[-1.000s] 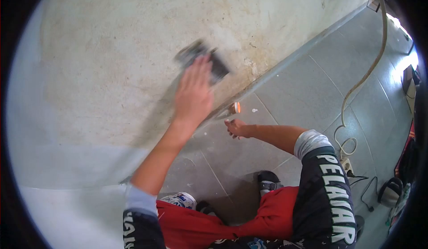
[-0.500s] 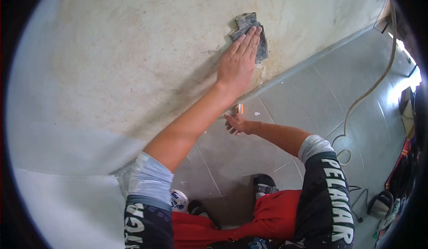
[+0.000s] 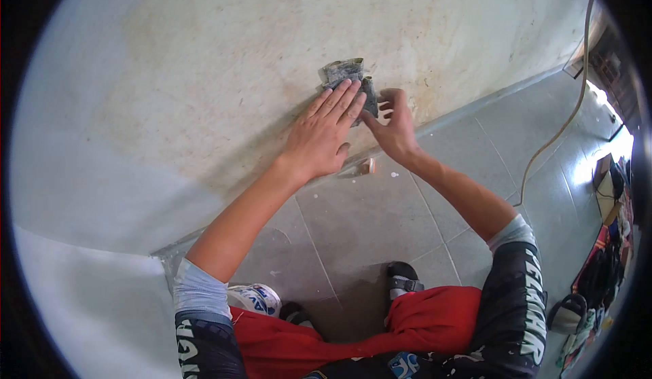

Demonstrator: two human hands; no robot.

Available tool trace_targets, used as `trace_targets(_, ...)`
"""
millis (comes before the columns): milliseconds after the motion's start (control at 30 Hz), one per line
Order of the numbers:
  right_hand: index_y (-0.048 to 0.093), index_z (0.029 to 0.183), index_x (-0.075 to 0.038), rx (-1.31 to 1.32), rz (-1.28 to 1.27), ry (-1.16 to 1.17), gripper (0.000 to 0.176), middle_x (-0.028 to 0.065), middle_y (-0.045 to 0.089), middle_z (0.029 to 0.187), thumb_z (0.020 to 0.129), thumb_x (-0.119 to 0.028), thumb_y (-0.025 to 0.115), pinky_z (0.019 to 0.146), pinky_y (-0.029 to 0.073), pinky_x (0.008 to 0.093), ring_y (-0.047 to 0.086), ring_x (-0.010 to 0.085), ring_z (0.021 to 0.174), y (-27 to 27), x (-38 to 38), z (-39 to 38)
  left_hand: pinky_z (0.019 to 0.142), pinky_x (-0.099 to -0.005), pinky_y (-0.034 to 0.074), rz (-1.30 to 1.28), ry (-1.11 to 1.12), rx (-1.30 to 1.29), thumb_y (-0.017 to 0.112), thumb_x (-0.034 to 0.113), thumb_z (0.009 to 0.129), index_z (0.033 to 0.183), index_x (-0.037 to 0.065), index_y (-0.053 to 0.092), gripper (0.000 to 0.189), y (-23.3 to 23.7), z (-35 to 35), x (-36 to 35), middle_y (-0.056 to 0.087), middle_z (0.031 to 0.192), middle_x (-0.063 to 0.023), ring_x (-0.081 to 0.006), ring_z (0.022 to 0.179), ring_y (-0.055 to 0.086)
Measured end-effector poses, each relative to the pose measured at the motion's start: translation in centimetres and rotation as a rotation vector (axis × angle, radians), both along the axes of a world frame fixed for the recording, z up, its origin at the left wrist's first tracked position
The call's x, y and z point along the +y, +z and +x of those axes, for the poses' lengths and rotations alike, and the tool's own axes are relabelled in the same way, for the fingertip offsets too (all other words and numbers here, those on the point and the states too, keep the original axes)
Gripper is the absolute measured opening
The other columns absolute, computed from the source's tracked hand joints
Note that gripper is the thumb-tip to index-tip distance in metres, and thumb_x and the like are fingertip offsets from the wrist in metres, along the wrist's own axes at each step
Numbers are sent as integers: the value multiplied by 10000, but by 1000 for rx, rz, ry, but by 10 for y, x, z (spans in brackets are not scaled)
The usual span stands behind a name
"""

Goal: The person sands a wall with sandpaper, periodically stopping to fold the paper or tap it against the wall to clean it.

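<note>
A worn dark grey sheet (image 3: 344,70), which looks like folded sandpaper, lies against the stained wall (image 3: 224,87). My left hand (image 3: 318,131) rests flat on it, fingers stretched and slightly spread, pressing it to the wall. Just right of the sheet is my right hand (image 3: 395,126), its fingers apart and curved. Its thumb reaches the sheet's lower right edge; whether it touches cannot be made out. Part of the sheet is hidden under the left hand.
At the wall's foot, a small object with a pale reddish end (image 3: 367,166) lies on the grey tiled floor (image 3: 367,223). A white bucket (image 3: 257,300) stands by my feet. A hose or cable (image 3: 557,134) trails at right, near piled belongings (image 3: 598,263).
My left hand and the grey sheet have moved down and left along the wall. My right hand has risen from near the floor to the sheet's right edge.
</note>
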State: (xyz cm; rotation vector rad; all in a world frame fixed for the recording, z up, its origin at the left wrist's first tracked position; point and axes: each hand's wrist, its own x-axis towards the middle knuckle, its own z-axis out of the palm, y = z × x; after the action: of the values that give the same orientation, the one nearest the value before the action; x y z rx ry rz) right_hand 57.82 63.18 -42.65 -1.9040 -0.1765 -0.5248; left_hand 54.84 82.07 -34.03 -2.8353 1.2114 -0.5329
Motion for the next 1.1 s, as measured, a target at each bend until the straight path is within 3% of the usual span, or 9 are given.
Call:
trace_targets(200,501,1012,-19,322,87,116,387,175,545,1010,809,-150,803,732,476,415,573,290,839,13,40,-7,1140,-452,385,-31,-17,314,681,194,871,1419,-25,491,620,46,-114,70,465,1481,-249,-377,1373,465)
trace_targets(300,514,959,-21,-64,-115,202,320,170,540,985,772,-28,774,718,460,428,550,313,823,2,45,-37,1121,-450,406,-131,143,684,612,189,946,1361,-38,541,479,51,-181,117,556,1392,-243,-381,1279,559)
trace_targets(367,520,963,-26,-456,-248,350,346,157,547,963,702,81,720,720,461,425,538,341,836,13,46,-53,1084,-417,431,-728,384,1419,544,327,1017,1399,-20,502,517,24,-195,152,600,1350,-187,-319,1208,613)
trace_targets(467,551,985,-40,-699,-323,512,455,122,569,986,574,92,694,733,468,427,549,331,879,20,58,-58,1035,-397,465,-1458,415,1804,499,424,1043,1386,6,508,540,7,-180,173,615,1325,-146,-242,1177,622)
trace_targets(700,601,1008,-109,-913,-515,809,471,72,585,1056,553,-48,706,780,483,431,577,295,1001,31,85,-93,919,-340,502,-1558,338,1875,539,416,1031,1285,18,569,472,-22,-188,153,660,1188,-75,-156,1046,634)
trace_targets(867,608,1067,-109,-800,-554,722,455,82,576,1135,643,-59,765,805,483,443,571,316,1048,27,96,-106,829,-268,476,-1317,427,1519,640,250,994,1150,3,654,293,-36,-177,159,669,987,-7,-76,911,586)
trace_targets(967,568,1151,-79,-466,-440,597,448,110,558,1175,751,-71,769,848,488,434,575,322,1061,21,100,-114,827,-264,491,-1299,474,1394,630,237,1003,1246,6,629,335,-31,-178,161,670,1016,3,-66,914,597)
trace_targets(1033,513,1210,-46,285,-142,717,457,138,542,1185,816,-92,739,898,485,411,580,300,1064,14,105,-117,808,-256,487,-1284,507,1400,633,242,1003,1235,7,631,330,-31,-178,163,669,1008,6,-60,902,593)
trace_targets(1100,502,1215,-41,277,-157,671,447,141,548,1186,835,-101,727,915,481,401,581,278,1066,13,110,-120,789,-248,483,-1264,541,1404,635,247,1003,1224,9,634,325,-33,-179,165,667,1001,9,-55,890,589)
